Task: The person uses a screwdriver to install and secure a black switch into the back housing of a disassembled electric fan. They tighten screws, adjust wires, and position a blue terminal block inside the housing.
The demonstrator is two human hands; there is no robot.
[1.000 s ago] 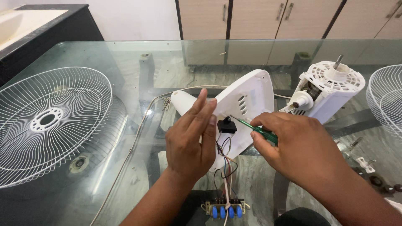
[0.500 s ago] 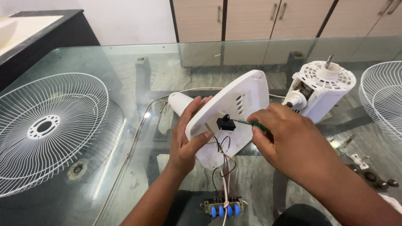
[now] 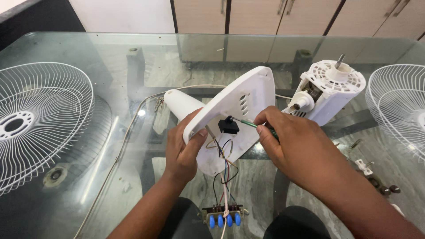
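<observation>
Left hand (image 3: 183, 148) fingers clamp the rim of the white plastic fan base cover (image 3: 234, 110), tilted above the glass worktop (image 3: 88, 53). Right hand (image 3: 292, 146) fingers pinch a green-handled screwdriver (image 3: 248, 124). Cover appears light, rigid; its wiring looks fragile.

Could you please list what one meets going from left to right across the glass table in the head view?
Wire fan guard → left hand → white fan base → right hand → white motor housing → second wire guard.

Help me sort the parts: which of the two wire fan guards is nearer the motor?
The wire guard at the table's right edge, just beyond the white motor. The other guard lies far left, past both hands.
</observation>
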